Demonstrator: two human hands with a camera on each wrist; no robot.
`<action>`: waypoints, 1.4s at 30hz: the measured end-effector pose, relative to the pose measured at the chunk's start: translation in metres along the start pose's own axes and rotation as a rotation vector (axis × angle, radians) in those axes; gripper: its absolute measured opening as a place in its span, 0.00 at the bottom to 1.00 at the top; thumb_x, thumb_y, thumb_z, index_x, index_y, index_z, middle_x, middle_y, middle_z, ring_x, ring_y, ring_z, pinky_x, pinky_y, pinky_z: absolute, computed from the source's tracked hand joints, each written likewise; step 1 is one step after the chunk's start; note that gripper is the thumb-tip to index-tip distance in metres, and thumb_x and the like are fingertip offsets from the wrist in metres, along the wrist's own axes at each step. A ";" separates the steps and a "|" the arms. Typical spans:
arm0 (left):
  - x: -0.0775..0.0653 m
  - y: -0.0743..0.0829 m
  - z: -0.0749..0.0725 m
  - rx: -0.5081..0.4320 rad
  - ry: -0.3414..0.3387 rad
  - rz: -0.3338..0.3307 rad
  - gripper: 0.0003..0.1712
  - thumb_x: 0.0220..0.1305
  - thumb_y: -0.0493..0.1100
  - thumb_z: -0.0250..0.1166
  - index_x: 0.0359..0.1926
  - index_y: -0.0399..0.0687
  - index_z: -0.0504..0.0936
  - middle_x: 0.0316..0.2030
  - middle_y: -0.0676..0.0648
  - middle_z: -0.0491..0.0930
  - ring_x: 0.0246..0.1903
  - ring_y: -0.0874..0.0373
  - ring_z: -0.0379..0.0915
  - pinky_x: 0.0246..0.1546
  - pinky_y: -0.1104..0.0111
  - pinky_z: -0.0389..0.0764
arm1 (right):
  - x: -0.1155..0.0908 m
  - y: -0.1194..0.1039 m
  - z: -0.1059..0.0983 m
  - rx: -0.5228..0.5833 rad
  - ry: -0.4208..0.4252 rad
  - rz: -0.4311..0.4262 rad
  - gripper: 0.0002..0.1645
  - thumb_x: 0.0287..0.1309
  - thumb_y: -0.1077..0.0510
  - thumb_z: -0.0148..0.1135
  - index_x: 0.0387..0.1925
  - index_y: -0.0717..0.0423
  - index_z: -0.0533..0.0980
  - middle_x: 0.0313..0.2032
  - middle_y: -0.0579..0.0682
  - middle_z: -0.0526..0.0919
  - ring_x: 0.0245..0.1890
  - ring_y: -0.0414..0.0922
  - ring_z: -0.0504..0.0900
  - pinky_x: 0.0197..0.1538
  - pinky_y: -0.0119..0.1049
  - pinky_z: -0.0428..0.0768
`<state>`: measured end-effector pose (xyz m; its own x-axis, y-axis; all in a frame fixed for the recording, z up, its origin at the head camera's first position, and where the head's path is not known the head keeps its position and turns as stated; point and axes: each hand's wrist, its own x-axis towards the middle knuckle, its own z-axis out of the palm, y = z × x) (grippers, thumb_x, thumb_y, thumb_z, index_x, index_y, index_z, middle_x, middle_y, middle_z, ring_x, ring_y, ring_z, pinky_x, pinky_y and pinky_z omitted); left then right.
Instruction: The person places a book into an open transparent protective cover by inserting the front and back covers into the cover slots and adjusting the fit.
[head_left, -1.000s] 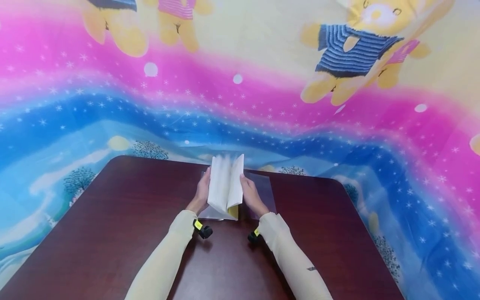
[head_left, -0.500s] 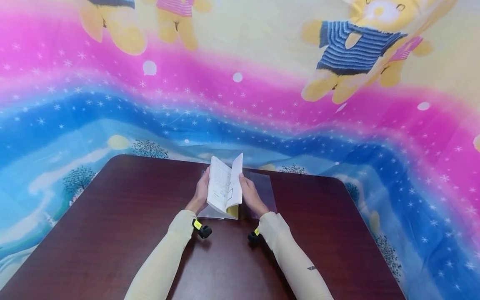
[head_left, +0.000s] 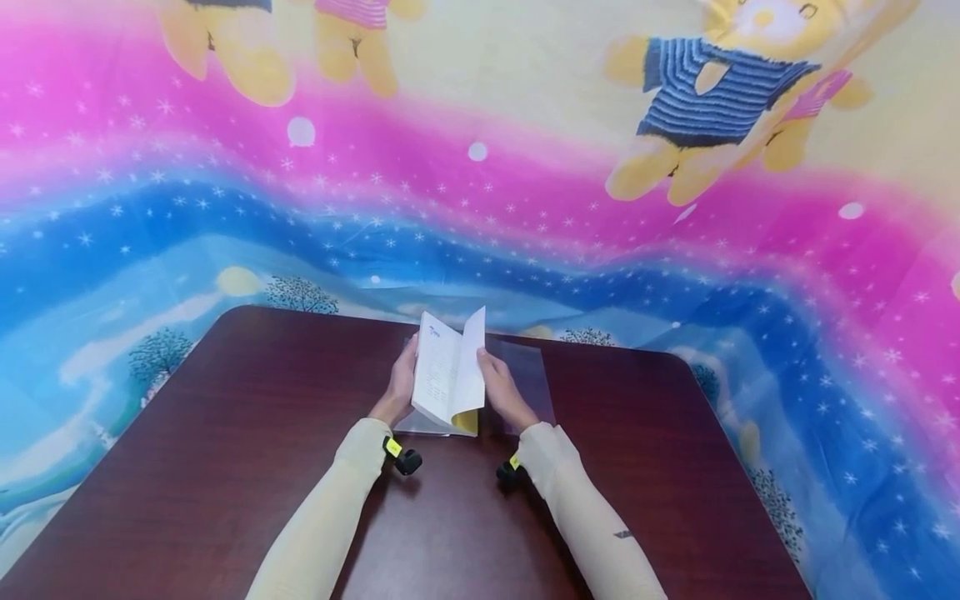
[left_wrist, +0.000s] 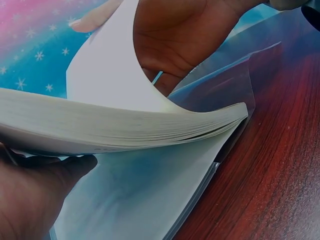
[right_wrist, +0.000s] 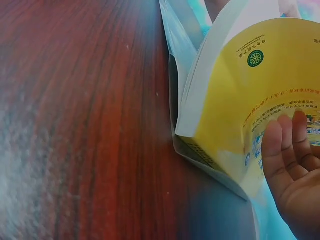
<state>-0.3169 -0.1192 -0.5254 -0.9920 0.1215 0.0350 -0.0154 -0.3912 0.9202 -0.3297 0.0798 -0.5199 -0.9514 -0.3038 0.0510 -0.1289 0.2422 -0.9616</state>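
Observation:
A paperback book (head_left: 437, 371) stands partly open between both hands, its white printed pages turned toward the head camera. My left hand (head_left: 400, 385) grips the thick left block of pages; the left wrist view shows fingers under that page block (left_wrist: 115, 127). With the thumb on the page edge and the fingers behind, my right hand (head_left: 504, 390) holds the right side. In the right wrist view these fingers (right_wrist: 287, 145) press the bent yellow cover (right_wrist: 227, 100). Beneath the book's spine, a clear plastic book cover (head_left: 531, 379) lies spread on the table.
The dark red-brown wooden table (head_left: 285, 433) has rounded far corners. Behind it hangs a cloth backdrop (head_left: 450, 200) with bears and snowflakes. Each wrist wears a black strap camera (head_left: 407, 461).
Blurred, flipping pages have come to rest, and a different page now faces up on the left. Both hands stay nearly in place on the book.

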 end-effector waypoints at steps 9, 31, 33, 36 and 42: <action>0.001 0.010 -0.002 0.283 0.061 -0.116 0.38 0.79 0.38 0.39 0.82 0.47 0.34 0.79 0.34 0.46 0.74 0.36 0.53 0.72 0.45 0.61 | -0.001 -0.001 0.000 -0.006 -0.021 -0.010 0.31 0.80 0.42 0.42 0.74 0.51 0.65 0.56 0.57 0.80 0.53 0.51 0.82 0.61 0.53 0.78; -0.009 0.020 -0.018 1.103 0.195 0.050 0.33 0.69 0.34 0.63 0.72 0.29 0.65 0.67 0.30 0.71 0.60 0.37 0.73 0.50 0.53 0.81 | -0.007 0.002 -0.006 0.004 -0.016 0.003 0.29 0.80 0.46 0.45 0.75 0.48 0.63 0.55 0.55 0.81 0.49 0.49 0.85 0.51 0.43 0.85; -0.008 0.019 -0.019 1.110 0.205 0.045 0.33 0.68 0.33 0.64 0.71 0.28 0.67 0.65 0.30 0.73 0.66 0.36 0.68 0.57 0.49 0.80 | -0.008 0.002 -0.007 -0.008 -0.026 -0.002 0.29 0.80 0.46 0.45 0.76 0.47 0.62 0.55 0.55 0.81 0.49 0.49 0.85 0.51 0.44 0.85; -0.008 0.017 -0.019 1.119 0.216 0.052 0.30 0.67 0.33 0.65 0.68 0.28 0.72 0.61 0.30 0.77 0.63 0.36 0.72 0.58 0.47 0.79 | -0.008 0.003 -0.008 -0.018 -0.038 -0.007 0.30 0.80 0.45 0.44 0.76 0.48 0.62 0.56 0.56 0.81 0.49 0.50 0.85 0.51 0.45 0.85; -0.010 0.015 -0.020 1.182 0.220 0.086 0.21 0.64 0.31 0.67 0.58 0.29 0.81 0.52 0.31 0.84 0.53 0.40 0.81 0.52 0.49 0.83 | -0.011 0.003 -0.009 -0.037 -0.023 0.002 0.30 0.80 0.46 0.44 0.76 0.49 0.62 0.55 0.55 0.81 0.49 0.49 0.84 0.51 0.45 0.85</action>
<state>-0.3099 -0.1446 -0.5201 -0.9861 -0.0675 0.1520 0.0616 0.7008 0.7107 -0.3223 0.0918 -0.5207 -0.9448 -0.3249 0.0427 -0.1382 0.2768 -0.9509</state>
